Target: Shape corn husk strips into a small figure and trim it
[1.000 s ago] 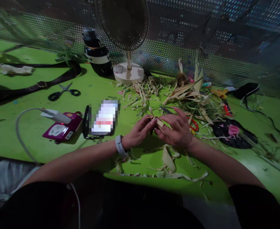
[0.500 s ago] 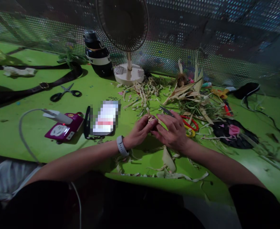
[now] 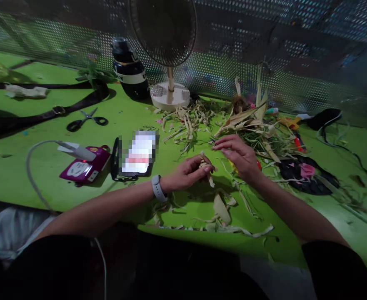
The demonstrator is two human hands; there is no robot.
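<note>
My left hand (image 3: 191, 171), with a pale watch band on its wrist, pinches a small tied corn husk bundle (image 3: 210, 179). A whitish tip pokes out above the fingers and a strip hangs below the thumb. To the right, my right hand (image 3: 238, 155) is open, its fingers stretched out over a pair of scissors. Hidden mostly under that palm, the scissors show a bit of yellow handle (image 3: 233, 167) and red handle; whether the hand touches them I cannot tell. A wide husk piece (image 3: 221, 209) and thin strips lie on the green table (image 3: 183, 214) below the hands.
Behind the hands are husk scraps (image 3: 194, 118) and a larger heap of dried husks (image 3: 245, 118). A phone (image 3: 139, 152), a purple power socket (image 3: 86, 166) and black scissors (image 3: 88, 120) lie left. A fan (image 3: 170, 96) and a bottle (image 3: 130, 77) stand at the back.
My hands have come apart. The right hand has moved right and away from the husk bundle, its fingers straightening over the scissors. The left hand has shifted slightly right, still holding the bundle.
</note>
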